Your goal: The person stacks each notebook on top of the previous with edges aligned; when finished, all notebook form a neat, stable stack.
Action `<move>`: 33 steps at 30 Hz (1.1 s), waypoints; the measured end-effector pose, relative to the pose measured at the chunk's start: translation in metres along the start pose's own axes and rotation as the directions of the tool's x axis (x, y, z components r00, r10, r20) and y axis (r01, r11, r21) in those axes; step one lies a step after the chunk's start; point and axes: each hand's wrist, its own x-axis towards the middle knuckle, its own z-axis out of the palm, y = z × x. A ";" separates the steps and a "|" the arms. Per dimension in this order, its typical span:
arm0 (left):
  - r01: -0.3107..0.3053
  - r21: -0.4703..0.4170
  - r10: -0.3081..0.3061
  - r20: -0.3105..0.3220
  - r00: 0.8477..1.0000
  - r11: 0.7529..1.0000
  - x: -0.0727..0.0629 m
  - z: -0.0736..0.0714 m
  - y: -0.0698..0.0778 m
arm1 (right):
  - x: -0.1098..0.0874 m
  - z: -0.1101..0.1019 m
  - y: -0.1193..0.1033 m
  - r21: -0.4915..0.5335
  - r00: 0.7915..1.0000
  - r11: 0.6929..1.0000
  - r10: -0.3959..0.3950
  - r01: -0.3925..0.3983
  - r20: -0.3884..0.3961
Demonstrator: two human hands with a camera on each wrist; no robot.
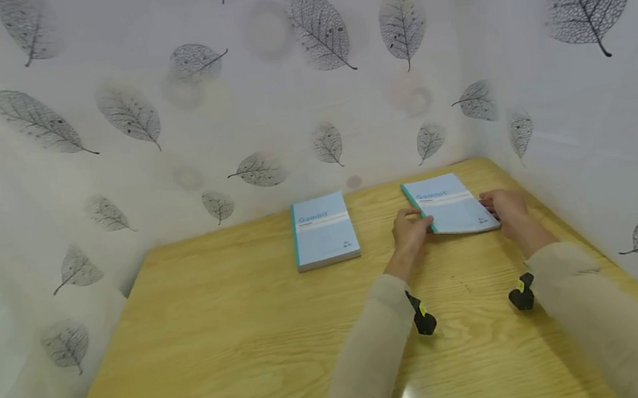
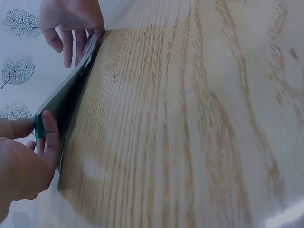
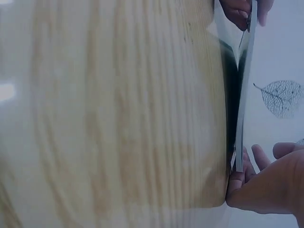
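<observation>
A pale-blue notebook (image 1: 445, 205) with a teal spine and "Gambit" on its cover is at the back right of the table. My left hand (image 1: 409, 233) pinches its spine side near the front corner. At the opposite edge, my right hand (image 1: 505, 208) grips the notebook, its fingers partly hidden by it. In the left wrist view, the left hand (image 2: 28, 161) holds the teal corner. Dark space shows beneath the notebook in the right wrist view, so its near side is raised off the table; the right hand (image 3: 266, 183) is at the lower end.
A second, matching notebook (image 1: 325, 233) lies flat to the left, apart from the held one. The wooden table (image 1: 223, 343) ends at a leaf-patterned curtain (image 1: 249, 114) behind and at the right.
</observation>
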 end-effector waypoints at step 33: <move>-0.019 -0.346 0.084 0.174 0.981 0.938 0.023 -0.066 0.015 | -0.026 0.040 -0.016 0.362 0.946 0.932 -0.118 0.000 0.303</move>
